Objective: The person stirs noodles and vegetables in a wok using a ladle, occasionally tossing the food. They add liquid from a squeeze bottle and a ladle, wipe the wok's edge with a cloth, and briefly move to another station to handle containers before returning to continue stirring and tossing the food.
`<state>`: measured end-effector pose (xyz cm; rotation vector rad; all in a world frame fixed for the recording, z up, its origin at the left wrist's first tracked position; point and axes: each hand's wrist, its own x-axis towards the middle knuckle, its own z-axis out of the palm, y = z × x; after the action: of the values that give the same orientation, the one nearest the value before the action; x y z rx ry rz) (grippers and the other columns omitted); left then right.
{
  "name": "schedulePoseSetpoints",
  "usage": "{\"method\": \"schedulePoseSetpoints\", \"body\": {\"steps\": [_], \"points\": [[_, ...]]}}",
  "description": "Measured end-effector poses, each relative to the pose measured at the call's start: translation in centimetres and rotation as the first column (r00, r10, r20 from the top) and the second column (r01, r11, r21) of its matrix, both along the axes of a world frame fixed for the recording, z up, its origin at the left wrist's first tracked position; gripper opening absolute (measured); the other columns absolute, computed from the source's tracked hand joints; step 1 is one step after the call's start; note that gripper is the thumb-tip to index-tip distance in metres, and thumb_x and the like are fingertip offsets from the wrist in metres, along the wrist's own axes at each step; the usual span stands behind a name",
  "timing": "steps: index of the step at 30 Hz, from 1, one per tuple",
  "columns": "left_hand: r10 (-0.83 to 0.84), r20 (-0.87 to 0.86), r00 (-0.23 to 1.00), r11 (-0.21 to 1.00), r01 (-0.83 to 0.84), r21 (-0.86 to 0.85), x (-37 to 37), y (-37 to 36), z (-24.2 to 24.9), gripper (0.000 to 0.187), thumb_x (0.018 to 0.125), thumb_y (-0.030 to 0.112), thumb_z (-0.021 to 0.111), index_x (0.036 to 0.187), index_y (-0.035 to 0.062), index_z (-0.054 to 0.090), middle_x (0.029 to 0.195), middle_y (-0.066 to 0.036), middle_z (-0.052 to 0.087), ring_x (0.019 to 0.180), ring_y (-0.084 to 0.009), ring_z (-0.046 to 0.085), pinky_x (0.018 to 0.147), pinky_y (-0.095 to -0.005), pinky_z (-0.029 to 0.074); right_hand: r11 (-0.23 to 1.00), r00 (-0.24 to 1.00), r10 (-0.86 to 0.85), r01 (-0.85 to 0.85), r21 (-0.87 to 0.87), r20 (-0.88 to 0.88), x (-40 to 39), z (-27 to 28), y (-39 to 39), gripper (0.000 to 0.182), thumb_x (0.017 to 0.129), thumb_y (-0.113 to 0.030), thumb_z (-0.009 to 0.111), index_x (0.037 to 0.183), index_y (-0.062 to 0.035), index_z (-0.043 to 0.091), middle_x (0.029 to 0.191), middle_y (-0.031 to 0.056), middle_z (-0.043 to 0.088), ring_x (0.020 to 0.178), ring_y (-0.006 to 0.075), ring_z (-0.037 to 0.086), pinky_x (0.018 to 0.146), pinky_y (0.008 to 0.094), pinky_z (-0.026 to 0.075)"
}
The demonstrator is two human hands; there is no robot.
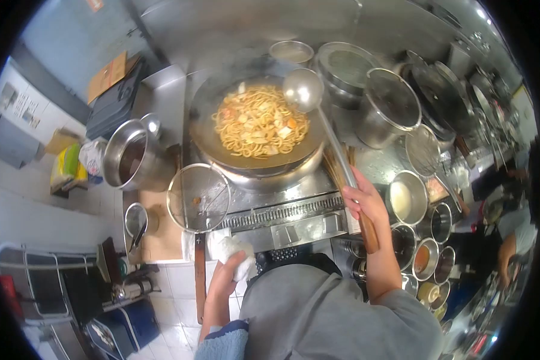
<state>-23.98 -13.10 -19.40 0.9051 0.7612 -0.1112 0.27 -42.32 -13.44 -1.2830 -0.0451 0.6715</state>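
Note:
In my right hand (366, 201) is a long metal ladle (304, 90) with a wooden handle, its fingers wrapped round the shaft. The ladle's bowl is over the right rim of a large wok (204, 129). Thick noodles (261, 123) with pale chunks and orange bits fill the wok's middle. My left hand (231, 273) grips a crumpled white cloth (235, 252) at the stove's front edge. Just left of that hand, a round mesh strainer (198, 198) lies with its wooden handle pointing down toward me.
A deep steel pot (126, 153) stands at left, near a small metal cup (137, 219). To the right are a tall pot (390, 108), another strainer (423, 150), a pot of pale liquid (408, 198) and several sauce containers. Another person's arm (508, 258) shows at far right.

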Motion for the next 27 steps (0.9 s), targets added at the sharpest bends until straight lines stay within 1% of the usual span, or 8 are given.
{"method": "schedulePoseSetpoints", "body": {"steps": [3, 7, 10, 13, 17, 20, 23, 27], "points": [[-0.004, 0.018, 1.0, 1.0, 0.004, 0.015, 0.5, -0.4, 0.6, 0.059, 0.087, 0.018, 0.065, 0.136, -0.0006, 0.039, 0.119, -0.012, 0.056, 0.104, -0.0219, 0.059, 0.086, -0.0342, 0.049, 0.999, 0.999, 0.054, -0.054, 0.009, -0.007, -0.5, 0.3, -0.2, 0.069, 0.089, -0.004, 0.057, 0.149, -0.0083, 0.024, 0.065, -0.0023, 0.042, 0.046, 0.0061, 0.038, 0.037, 0.023, 0.034], [-0.022, 0.023, 0.999, 0.999, 0.021, 0.034, 0.5, -0.5, 0.6, 0.051, 0.088, 0.016, 0.061, 0.132, -0.0019, 0.043, 0.12, -0.012, 0.057, 0.106, -0.0227, 0.058, 0.087, -0.0352, 0.049, 0.951, 0.984, 0.033, 0.024, -0.308, 0.176, -2.1, 0.3, 1.8, 0.071, 0.086, 0.0, 0.057, 0.149, -0.0087, 0.025, 0.068, -0.0016, 0.047, 0.044, 0.0053, 0.04, 0.035, 0.0228, 0.037], [-0.022, 0.033, 0.999, 1.0, 0.021, 0.012, 0.2, -0.4, 0.4, 0.047, 0.089, 0.014, 0.059, 0.131, -0.0025, 0.045, 0.12, -0.013, 0.057, 0.106, -0.0235, 0.058, 0.088, -0.0356, 0.05, 0.905, 0.974, 0.047, 0.053, -0.423, 0.223, -2.4, 1.6, 2.4, 0.073, 0.085, 0.001, 0.058, 0.15, -0.0108, 0.026, 0.07, -0.0012, 0.049, 0.044, 0.0057, 0.041, 0.035, 0.0235, 0.038], [0.0, 0.033, 0.999, 1.0, 0.0, 0.012, -0.1, -0.2, -0.1, 0.047, 0.089, 0.014, 0.058, 0.131, -0.0026, 0.045, 0.119, -0.013, 0.057, 0.106, -0.0232, 0.058, 0.086, -0.0352, 0.05, 0.901, 0.971, 0.091, 0.014, -0.434, 0.22, -2.2, 3.0, 2.3, 0.072, 0.087, 0.0, 0.057, 0.15, -0.0174, 0.026, 0.071, 0.0018, 0.052, 0.046, 0.0082, 0.046, 0.038, 0.0241, 0.039], [0.021, 0.039, 0.999, 1.0, -0.021, 0.007, 0.0, -0.3, 0.0, 0.045, 0.089, 0.014, 0.059, 0.13, -0.002, 0.047, 0.118, -0.012, 0.058, 0.105, -0.0219, 0.059, 0.085, -0.034, 0.05, 0.981, 0.994, 0.079, -0.064, -0.185, 0.077, -1.2, 2.4, 1.6, 0.071, 0.087, 0.0, 0.057, 0.149, -0.0101, 0.025, 0.07, 0.0004, 0.049, 0.045, 0.0079, 0.043, 0.037, 0.0244, 0.038], [-0.001, 0.046, 0.999, 1.0, 0.0, 0.007, 0.0, -0.2, -0.3, 0.044, 0.089, 0.015, 0.06, 0.129, -0.0011, 0.048, 0.116, -0.011, 0.059, 0.102, -0.0206, 0.06, 0.085, -0.0334, 0.05, 0.969, 0.983, 0.138, -0.109, -0.224, 0.121, 1.0, 2.7, 3.4, 0.069, 0.087, -0.002, 0.057, 0.148, -0.007, 0.026, 0.067, -0.0005, 0.047, 0.043, 0.0082, 0.041, 0.036, 0.0246, 0.038], [-0.027, 0.079, 0.997, 1.0, 0.027, -0.001, 0.2, -0.1, -0.4, 0.042, 0.087, 0.018, 0.064, 0.123, 0.001, 0.051, 0.107, -0.008, 0.06, 0.094, -0.0182, 0.06, 0.078, -0.0316, 0.05, 0.938, 0.952, 0.195, -0.11, -0.327, 0.238, 3.8, 2.0, 5.9, 0.068, 0.087, -0.004, 0.057, 0.148, -0.0075, 0.027, 0.065, -0.0003, 0.048, 0.043, 0.0085, 0.042, 0.036, 0.0252, 0.039], [-0.093, 0.026, 0.995, 0.996, 0.092, 0.018, 0.6, 0.2, 0.2, 0.042, 0.088, 0.018, 0.063, 0.125, -0.0005, 0.053, 0.111, -0.01, 0.062, 0.1, -0.0197, 0.06, 0.083, -0.032, 0.05, 0.88, 0.886, 0.316, -0.14, -0.453, 0.339, 7.6, 0.9, 10.3, 0.068, 0.087, -0.007, 0.058, 0.148, -0.007, 0.028, 0.063, 0.0015, 0.049, 0.042, 0.0102, 0.045, 0.037, 0.0268, 0.039]]}}
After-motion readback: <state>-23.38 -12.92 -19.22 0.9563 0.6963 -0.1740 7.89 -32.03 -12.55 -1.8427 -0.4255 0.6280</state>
